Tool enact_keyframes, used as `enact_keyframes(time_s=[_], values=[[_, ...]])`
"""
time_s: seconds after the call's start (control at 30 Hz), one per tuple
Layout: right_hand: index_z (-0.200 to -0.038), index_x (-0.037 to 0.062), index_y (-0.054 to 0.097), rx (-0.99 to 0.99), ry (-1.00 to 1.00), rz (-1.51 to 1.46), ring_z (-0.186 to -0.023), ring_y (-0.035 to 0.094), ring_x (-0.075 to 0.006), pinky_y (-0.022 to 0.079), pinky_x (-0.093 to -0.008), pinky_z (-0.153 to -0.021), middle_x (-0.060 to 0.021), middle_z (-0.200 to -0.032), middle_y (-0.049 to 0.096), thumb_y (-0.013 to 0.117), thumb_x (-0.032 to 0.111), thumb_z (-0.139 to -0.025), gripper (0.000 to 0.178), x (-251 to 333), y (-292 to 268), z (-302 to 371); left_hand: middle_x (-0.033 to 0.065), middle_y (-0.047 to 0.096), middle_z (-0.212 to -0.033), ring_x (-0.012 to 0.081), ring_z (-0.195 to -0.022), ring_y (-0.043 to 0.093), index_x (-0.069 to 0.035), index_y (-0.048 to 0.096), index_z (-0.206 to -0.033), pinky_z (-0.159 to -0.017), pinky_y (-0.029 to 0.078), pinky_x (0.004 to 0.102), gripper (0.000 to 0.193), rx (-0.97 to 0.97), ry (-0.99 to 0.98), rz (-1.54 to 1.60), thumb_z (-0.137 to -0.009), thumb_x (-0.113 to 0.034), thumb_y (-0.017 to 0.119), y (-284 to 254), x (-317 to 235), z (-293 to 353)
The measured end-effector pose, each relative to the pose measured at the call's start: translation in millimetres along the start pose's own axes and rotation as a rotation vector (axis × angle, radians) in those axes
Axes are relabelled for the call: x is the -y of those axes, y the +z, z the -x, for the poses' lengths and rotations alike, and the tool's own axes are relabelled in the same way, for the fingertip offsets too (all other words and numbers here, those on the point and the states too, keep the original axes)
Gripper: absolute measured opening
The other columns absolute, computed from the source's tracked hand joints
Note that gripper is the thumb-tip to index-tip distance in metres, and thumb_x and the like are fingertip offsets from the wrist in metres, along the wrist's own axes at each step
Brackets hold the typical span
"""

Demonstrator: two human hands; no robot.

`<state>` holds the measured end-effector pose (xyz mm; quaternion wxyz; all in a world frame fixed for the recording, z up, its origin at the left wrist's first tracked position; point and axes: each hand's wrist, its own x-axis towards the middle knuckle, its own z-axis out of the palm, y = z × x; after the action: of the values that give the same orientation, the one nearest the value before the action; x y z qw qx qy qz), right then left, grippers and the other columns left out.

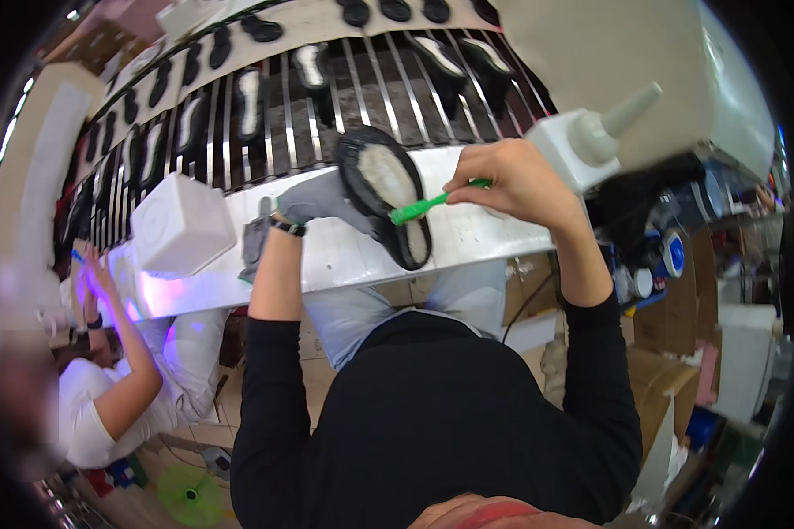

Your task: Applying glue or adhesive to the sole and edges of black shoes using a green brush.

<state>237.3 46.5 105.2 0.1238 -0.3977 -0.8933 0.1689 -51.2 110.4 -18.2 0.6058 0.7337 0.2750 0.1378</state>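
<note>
My left hand, in a grey glove, grips a black shoe upper turned bottom up over the table edge. Its pale, whitish underside faces me. Between the thumb and fingers of my bare right hand is a slim green brush. The brush's head touches the shoe's underside near its narrow middle. Bristles are too small to make out. Part of my left fingers is hidden behind the shoe.
Beyond the white table runs a slatted roller conveyor carrying several black shoe uppers, with soles on a far belt. A white nozzle bottle stands right, a white container left beside a grey glove. A co-worker sits left.
</note>
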Motion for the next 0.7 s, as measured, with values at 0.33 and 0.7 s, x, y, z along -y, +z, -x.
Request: enact_keyframes(time_s=[0.33,0.7], values=[[-0.085,0.0041,0.067,-0.434,0.921,0.153,-0.079,0.064,-0.0331,0.049,-0.0412,-0.068,-0.0141,-0.082,0.066,0.070,0.015,-0.078,0.014,-71,102,115,0.0083,0.059,-0.120,0.0184,-0.110,0.056,0.003,0.047,-0.128,-0.097,0.042,0.0310,0.059,-0.534,0.153,0.570,-0.078,-0.019,0.069,53,80,13],[-0.103,-0.0010,0.067,-0.596,0.979,-0.868,-0.046,0.052,-0.0093,0.038,-0.0215,-0.042,-0.0085,-0.072,0.068,0.061,0.019,-0.090,0.025,-101,138,135,0.0205,0.064,-0.093,0.0298,-0.068,0.064,-0.001,0.049,-0.127,-0.059,0.054,0.0392,0.077,-0.481,0.077,1.265,-0.093,-0.067,0.025,115,83,14]])
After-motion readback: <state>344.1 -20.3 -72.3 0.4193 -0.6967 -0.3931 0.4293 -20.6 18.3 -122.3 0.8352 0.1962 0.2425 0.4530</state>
